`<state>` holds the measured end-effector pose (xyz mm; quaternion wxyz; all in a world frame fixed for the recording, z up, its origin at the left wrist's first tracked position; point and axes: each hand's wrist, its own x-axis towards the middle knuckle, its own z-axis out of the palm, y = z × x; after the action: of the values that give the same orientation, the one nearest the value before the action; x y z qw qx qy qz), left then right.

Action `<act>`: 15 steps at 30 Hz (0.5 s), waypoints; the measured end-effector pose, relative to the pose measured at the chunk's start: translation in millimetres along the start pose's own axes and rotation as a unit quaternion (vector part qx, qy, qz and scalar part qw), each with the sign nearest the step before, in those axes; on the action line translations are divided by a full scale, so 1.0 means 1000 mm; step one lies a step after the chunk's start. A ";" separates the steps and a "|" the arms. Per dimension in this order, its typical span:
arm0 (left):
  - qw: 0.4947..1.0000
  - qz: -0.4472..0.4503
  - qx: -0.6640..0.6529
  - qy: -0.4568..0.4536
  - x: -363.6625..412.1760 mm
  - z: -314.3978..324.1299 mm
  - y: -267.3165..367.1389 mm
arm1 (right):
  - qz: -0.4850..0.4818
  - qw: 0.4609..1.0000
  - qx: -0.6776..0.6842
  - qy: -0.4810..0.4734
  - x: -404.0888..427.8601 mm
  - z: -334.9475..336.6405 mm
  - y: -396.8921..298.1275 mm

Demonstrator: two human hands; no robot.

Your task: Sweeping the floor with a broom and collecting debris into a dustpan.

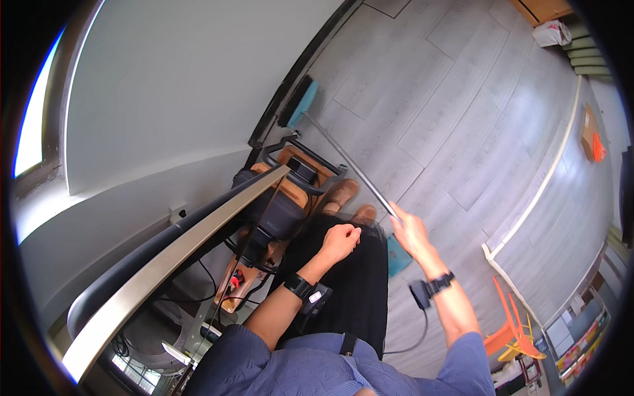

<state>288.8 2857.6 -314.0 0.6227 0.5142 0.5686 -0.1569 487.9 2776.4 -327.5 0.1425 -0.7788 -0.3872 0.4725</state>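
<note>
My right hand (410, 232) is closed around the grey metal handle of a broom (346, 156). The broom's teal head (303, 105) with dark bristles is at the foot of the wall, on the grey plank floor (436, 109). My left hand (342, 242) is curled into a loose fist in front of my black skirt, apart from the broom, and nothing shows in it. A teal dustpan (397, 255) is partly visible between the skirt and my right forearm; the rest is hidden.
To the left is a wooden apparatus with a black tubular frame (317, 188), beside a long gold-edged panel (188, 257). A pale raised strip (532, 198) crosses the floor at right. An orange chair (510, 331) stands at lower right, and a cardboard piece (588, 131) lies far right.
</note>
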 end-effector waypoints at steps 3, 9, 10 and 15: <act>1.000 0.009 -0.006 0.005 -0.002 -0.006 0.002 | -0.024 0.999 -0.017 -0.033 0.061 0.044 -0.042; 0.999 -0.007 -0.018 0.034 -0.006 -0.020 -0.011 | 0.044 0.990 -0.126 -0.036 0.066 0.063 -0.008; 1.000 -0.009 -0.014 0.027 -0.008 -0.022 -0.012 | 0.057 0.989 -0.135 -0.025 0.060 0.055 -0.004; 1.000 -0.010 -0.020 0.010 -0.011 -0.017 -0.007 | 0.162 0.971 -0.164 0.064 0.030 0.006 0.039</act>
<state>271.0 2864.5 -304.9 0.6254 0.4976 0.5828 -0.1468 508.8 2771.8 -372.5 -0.0410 -0.8722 -0.3184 0.3690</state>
